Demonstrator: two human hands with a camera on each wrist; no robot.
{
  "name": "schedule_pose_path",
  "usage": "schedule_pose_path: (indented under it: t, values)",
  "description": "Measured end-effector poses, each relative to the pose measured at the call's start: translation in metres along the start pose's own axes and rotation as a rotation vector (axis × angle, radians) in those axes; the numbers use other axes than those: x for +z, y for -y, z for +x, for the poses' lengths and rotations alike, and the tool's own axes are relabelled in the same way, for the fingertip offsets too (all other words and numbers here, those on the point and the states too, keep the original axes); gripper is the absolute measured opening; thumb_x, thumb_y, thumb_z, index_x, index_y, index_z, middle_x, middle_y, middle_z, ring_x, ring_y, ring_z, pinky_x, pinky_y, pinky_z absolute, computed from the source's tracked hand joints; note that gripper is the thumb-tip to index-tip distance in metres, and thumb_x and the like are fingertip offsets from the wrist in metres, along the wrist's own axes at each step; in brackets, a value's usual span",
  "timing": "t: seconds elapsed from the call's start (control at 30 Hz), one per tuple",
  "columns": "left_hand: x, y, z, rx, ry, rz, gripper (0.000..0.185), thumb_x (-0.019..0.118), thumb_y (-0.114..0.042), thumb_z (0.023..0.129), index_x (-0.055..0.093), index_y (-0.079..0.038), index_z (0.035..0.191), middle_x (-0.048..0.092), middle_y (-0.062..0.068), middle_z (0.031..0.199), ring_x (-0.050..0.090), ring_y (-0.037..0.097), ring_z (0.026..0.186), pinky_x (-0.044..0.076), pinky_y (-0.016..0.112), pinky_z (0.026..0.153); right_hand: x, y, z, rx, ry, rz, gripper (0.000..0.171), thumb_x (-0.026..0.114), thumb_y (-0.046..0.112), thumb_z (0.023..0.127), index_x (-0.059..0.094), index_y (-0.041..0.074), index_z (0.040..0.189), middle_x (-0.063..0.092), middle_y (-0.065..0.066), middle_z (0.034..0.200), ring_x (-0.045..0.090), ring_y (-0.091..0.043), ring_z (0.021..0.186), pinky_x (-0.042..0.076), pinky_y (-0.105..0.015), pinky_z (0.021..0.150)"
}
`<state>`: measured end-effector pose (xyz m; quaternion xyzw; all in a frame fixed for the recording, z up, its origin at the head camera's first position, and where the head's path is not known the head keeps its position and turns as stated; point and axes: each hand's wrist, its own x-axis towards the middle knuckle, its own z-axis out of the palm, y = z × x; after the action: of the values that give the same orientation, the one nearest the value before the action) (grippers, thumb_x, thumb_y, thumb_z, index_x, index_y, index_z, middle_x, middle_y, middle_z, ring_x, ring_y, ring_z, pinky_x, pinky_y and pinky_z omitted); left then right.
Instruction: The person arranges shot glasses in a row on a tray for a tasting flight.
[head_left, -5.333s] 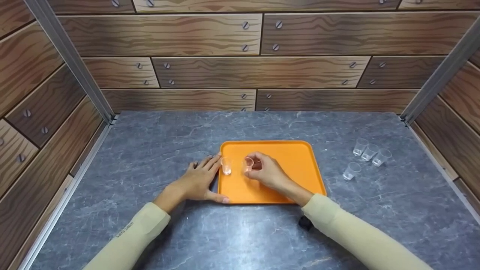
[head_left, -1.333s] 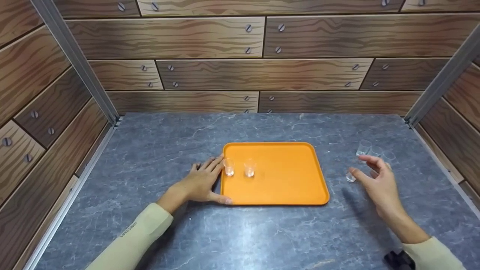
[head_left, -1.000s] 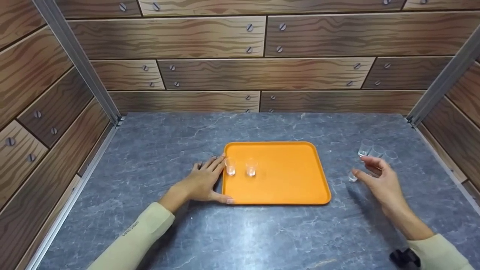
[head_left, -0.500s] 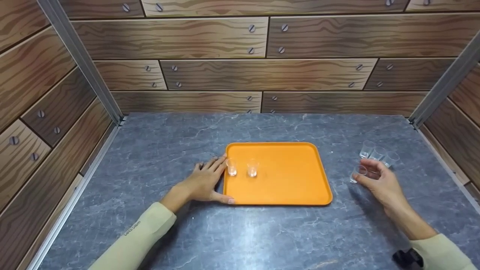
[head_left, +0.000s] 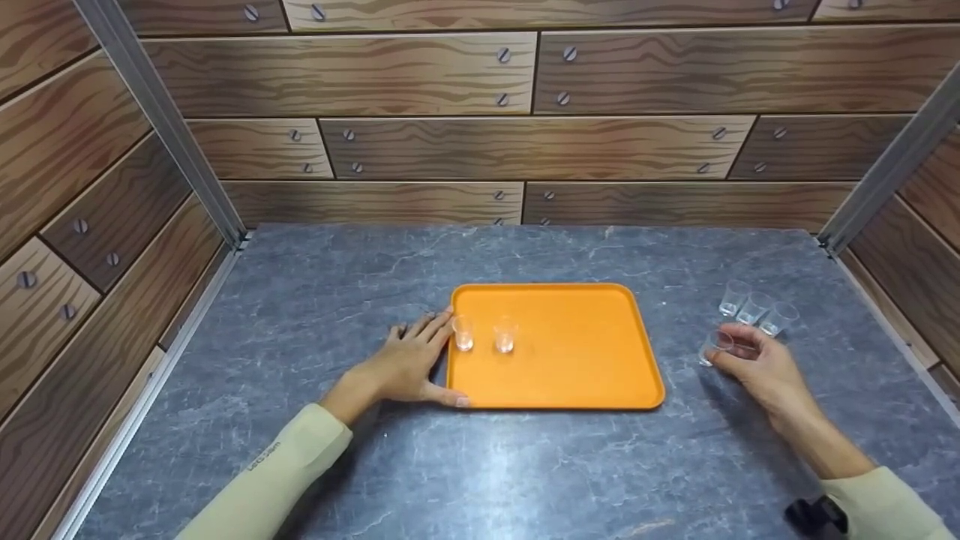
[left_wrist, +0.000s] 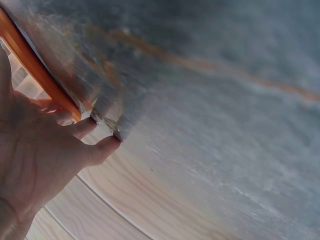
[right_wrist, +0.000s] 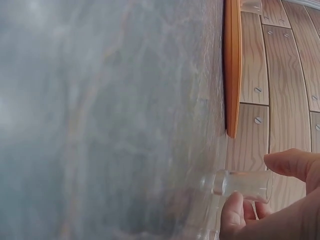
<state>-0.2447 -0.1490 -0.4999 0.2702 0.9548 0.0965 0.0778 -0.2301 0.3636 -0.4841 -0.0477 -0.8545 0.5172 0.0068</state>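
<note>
My left hand (head_left: 405, 367) rests against the left rim of the orange tray (head_left: 581, 352), fingers spread and the thumb on its near corner. In the left wrist view that hand (left_wrist: 40, 155) shows beside the tray's edge (left_wrist: 37, 70). Two clear shot glasses, one (head_left: 463, 335) by the left rim and another (head_left: 505, 337) to its right, stand upright on the tray. Right of the tray, my right hand (head_left: 769, 379) pinches a third shot glass (head_left: 707, 354) between thumb and fingers. In the right wrist view this glass (right_wrist: 247, 186) looks upright, its base at the tabletop.
Just beyond my right hand several more clear shot glasses stand close together, the leftmost (head_left: 731, 301) farthest back. Everything sits on a grey marbled table (head_left: 337, 277). Wood-patterned walls (head_left: 420, 146) enclose the back and sides, with metal posts (head_left: 169, 120) at the corners.
Earlier my right hand held a shot glass over the tray; that glass now stands there. The hand has moved right and its fingers have closed on another glass. My left hand stays at the tray.
</note>
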Motion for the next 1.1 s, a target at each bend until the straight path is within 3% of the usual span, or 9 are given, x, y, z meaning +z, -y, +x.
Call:
schedule_pose_path:
  t: [0.3, 0.67, 1.1]
  values:
    - [-0.0006, -0.0003, -0.0002, 0.004, 0.002, -0.010, 0.134, 0.054, -0.095, 0.072, 0.011, -0.011, 0.166, 0.008, 0.008, 0.174, 0.018, 0.037, 0.156, 0.023, 0.071, 0.115, 0.0002, -0.0023, 0.0004, 0.008, -0.007, -0.010, 0.056, 0.077, 0.018, 0.094, 0.053, -0.009, 0.136, 0.061, 0.015, 0.104, 0.057, 0.008, 0.089, 0.051, -0.014, 0.076]
    - [-0.0002, -0.0003, -0.0002, 0.003, 0.001, 0.008, 0.133, 0.053, -0.095, 0.072, 0.012, -0.011, 0.166, 0.009, 0.009, 0.173, 0.019, 0.037, 0.156, 0.024, 0.072, 0.114, -0.0011, -0.0009, -0.0009, 0.006, 0.001, -0.050, 0.062, 0.079, 0.030, 0.093, 0.054, -0.007, 0.137, 0.061, 0.007, 0.112, 0.056, 0.005, 0.091, 0.051, -0.015, 0.076]
    - [-0.0009, -0.0010, -0.0002, 0.006, -0.006, -0.004, 0.133, 0.056, -0.094, 0.073, 0.012, -0.011, 0.166, 0.011, 0.009, 0.173, 0.020, 0.038, 0.156, 0.024, 0.072, 0.113, -0.0016, -0.0015, 0.0002, 0.001, 0.016, 0.012, 0.057, 0.077, 0.027, 0.094, 0.055, -0.007, 0.134, 0.066, 0.018, 0.100, 0.061, 0.005, 0.090, 0.053, -0.016, 0.076]
